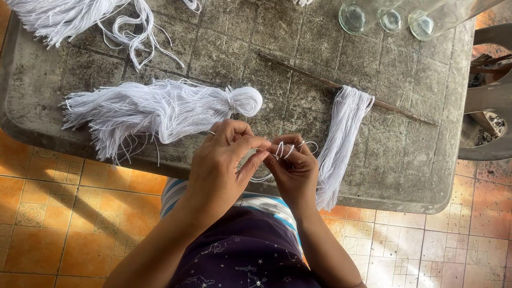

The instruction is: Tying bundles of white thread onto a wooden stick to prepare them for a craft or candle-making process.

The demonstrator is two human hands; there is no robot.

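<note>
White yarn is seen in several bundles on the grey, worn tabletop [405,160]. At the far left corner, a loose bundle of white yarn [64,18] is laid, with some strands curling away from it. Below it, a tassel [160,109] of white yarn is laid on its side, with its tied round head pointed to the right and its fringe spread to the left.

Near the front edge of the tabletop, the left hand [221,165] is held close to the right hand [293,168]. A thin white thread [280,151] is pinched between the thumb and the fingers [242,143] of the left hand, which are closed narrow on it. The same thread is wound in loops around the curled fingers of the right hand.

To the right of the hands, a hank of white yarn [341,144] is hung over a thin brown stick [346,88] and is draped past the table edge. At the far right corner, three clear glass bottles [392,18] are laid.
</note>
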